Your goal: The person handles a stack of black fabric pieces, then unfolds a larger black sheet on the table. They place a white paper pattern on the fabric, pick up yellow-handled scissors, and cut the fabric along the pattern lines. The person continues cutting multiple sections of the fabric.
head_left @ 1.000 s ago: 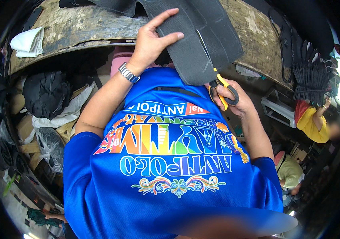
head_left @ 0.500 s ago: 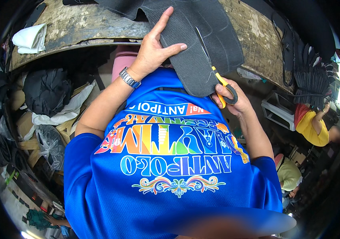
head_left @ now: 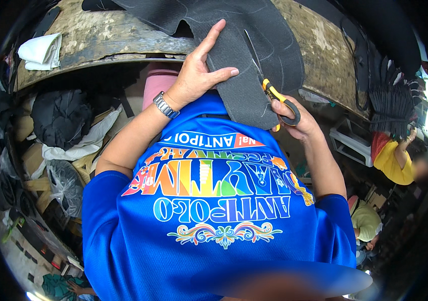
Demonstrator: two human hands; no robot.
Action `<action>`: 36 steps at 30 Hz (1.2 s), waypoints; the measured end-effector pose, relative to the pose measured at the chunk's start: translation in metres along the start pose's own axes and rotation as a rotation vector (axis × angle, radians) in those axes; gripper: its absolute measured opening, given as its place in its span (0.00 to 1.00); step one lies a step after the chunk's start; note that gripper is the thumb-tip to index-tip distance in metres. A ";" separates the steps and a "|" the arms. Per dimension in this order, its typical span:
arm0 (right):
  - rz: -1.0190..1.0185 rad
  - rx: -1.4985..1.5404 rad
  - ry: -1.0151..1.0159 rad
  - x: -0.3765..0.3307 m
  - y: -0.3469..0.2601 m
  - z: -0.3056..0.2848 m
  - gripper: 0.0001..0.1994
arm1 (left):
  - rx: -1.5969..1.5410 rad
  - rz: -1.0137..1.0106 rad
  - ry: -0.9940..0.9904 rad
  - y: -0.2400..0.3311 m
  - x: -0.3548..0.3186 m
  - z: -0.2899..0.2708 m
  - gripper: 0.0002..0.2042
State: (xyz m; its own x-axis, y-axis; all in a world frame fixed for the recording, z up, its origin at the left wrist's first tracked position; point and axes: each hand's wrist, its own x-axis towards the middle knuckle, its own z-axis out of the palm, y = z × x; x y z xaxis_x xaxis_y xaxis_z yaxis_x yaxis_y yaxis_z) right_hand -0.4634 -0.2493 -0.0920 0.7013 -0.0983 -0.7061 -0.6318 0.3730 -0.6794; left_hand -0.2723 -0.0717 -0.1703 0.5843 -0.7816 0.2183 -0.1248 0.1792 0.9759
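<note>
Black textured sheet (head_left: 241, 95) is drawn further off worn wooden counter (head_left: 108, 31) and cut deeper by yellow-black scissors (head_left: 269, 88), gripped in right hand (head_left: 300, 119); touched by spread left hand (head_left: 196, 74), whose grip cannot be told.

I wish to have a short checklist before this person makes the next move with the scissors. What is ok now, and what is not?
1. Scissors in the right hand: ok, gripped at handles.
2. Left hand on the black sheet: ok, thumb and index finger spread.
3. Left hand clear of the visible blade: ok, apart from it.
4. Sheet fully on the table: not ok, near end extends past the edge.
5. Second blade's position: cannot tell, only one shows.
6. Folded white cloth apart from scissors: ok.
</note>
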 end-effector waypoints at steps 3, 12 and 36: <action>-0.012 0.068 -0.061 0.001 0.002 0.000 0.20 | 0.013 -0.004 0.008 -0.001 -0.002 -0.001 0.49; 0.047 0.013 -0.108 0.000 0.003 -0.007 0.16 | -0.207 -0.063 0.232 0.005 0.011 -0.009 0.34; -0.095 0.140 -0.167 0.009 0.010 0.005 0.23 | 0.052 0.102 0.153 0.007 0.001 0.000 0.46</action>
State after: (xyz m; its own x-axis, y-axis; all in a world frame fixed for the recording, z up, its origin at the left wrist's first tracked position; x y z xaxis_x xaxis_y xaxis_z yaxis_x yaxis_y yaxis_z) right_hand -0.4621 -0.2420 -0.1046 0.8073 0.0104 -0.5900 -0.5170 0.4945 -0.6987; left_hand -0.2722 -0.0716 -0.1634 0.6813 -0.6603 0.3159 -0.2286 0.2181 0.9488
